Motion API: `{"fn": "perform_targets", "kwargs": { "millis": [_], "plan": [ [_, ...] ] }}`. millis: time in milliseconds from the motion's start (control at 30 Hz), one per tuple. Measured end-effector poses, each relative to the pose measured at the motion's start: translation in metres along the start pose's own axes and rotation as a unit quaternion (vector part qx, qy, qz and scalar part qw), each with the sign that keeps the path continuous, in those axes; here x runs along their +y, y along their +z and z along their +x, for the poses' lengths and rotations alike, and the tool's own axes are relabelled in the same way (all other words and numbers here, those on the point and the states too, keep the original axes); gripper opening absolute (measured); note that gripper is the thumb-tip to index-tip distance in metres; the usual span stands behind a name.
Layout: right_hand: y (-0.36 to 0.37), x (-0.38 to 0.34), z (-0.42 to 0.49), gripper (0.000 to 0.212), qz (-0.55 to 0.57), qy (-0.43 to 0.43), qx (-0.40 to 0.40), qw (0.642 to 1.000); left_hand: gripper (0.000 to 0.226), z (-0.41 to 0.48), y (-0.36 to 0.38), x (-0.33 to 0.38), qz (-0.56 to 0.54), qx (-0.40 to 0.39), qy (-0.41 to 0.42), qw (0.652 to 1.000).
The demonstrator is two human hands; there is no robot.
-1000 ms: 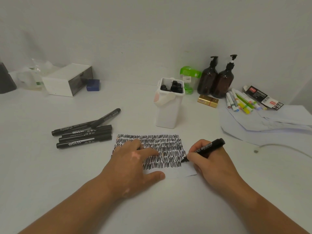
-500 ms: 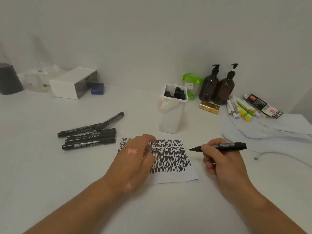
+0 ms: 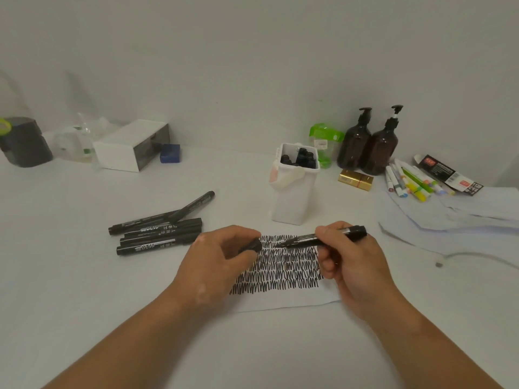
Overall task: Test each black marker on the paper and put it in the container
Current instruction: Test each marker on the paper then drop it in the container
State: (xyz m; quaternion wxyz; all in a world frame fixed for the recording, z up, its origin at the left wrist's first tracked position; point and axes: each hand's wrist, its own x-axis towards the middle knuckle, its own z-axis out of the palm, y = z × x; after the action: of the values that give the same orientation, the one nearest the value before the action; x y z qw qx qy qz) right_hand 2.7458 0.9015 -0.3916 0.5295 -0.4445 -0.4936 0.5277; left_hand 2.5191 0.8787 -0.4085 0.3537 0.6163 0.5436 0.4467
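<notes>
You are holding the black marker (image 3: 303, 241) in your right hand (image 3: 351, 262), with your fingers (image 3: 328, 231) curling round the middle of its barrel. It is lying almost level just above the top edge of the paper (image 3: 280, 300), its bare tip pointing left. Your left hand (image 3: 216, 259) is pinching a small black cap (image 3: 252, 245) in curled fingers. The cap is sitting just beside the marker's tip and is not touching it.

The paper is lying flat on the bench (image 3: 84, 290) under both hands, with rows of black scribble covering most of it. The white container (image 3: 290, 200) is standing upright just behind the paper and is holding several black markers on end. Four more markers (image 3: 160, 234) are lying in a loose bunch on the bench to the left. Two brown pump bottles (image 3: 368, 147) are standing at the back right.
</notes>
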Motion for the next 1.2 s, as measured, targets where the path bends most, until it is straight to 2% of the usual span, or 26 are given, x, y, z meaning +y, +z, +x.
{"fn": "perform_targets", "kwargs": {
  "millis": [100, 233, 400, 533, 633, 733, 833, 967, 1200],
  "plan": [
    [-0.007, 0.005, -0.001, 0.011, 0.025, -0.002, -0.006, 1.0, 0.037, -0.002, 0.001, 0.004, -0.012, -0.048, 0.018, 0.999],
    [-0.009, 0.006, -0.001, 0.007, 0.033, 0.004, -0.035, 0.999, 0.037, -0.003, 0.007, 0.002, -0.003, -0.06, 0.022, 0.998],
    [-0.004, 0.008, -0.008, 0.024, -0.006, -0.001, -0.082, 0.997, 0.024, -0.004, 0.007, 0.0, -0.042, -0.064, 0.015, 0.997],
    [-0.001, 0.001, -0.012, 0.03, -0.025, -0.006, -0.083, 0.996, 0.014, -0.003, 0.005, 0.001, -0.13, -0.072, 0.038, 0.988],
    [-0.001, -0.004, -0.016, 0.02, -0.072, -0.044, -0.066, 0.994, 0.007, -0.003, 0.008, 0.001, -0.211, -0.072, 0.031, 0.974],
    [0.004, -0.004, -0.021, 0.017, -0.158, -0.102, -0.064, 0.98, 0.022, -0.003, 0.014, -0.001, -0.264, -0.083, 0.001, 0.961],
    [0.009, 0.0, -0.024, 0.021, -0.186, -0.122, -0.073, 0.972, 0.033, -0.003, 0.019, -0.001, -0.255, -0.079, -0.042, 0.963],
    [0.013, 0.002, -0.024, 0.018, -0.164, -0.106, -0.066, 0.979, 0.025, -0.003, 0.023, 0.0, -0.27, -0.069, -0.055, 0.959],
    [0.016, 0.001, -0.027, 0.02, -0.099, -0.082, -0.071, 0.989, 0.027, -0.007, 0.024, 0.011, -0.263, -0.051, -0.05, 0.962]
  ]
}}
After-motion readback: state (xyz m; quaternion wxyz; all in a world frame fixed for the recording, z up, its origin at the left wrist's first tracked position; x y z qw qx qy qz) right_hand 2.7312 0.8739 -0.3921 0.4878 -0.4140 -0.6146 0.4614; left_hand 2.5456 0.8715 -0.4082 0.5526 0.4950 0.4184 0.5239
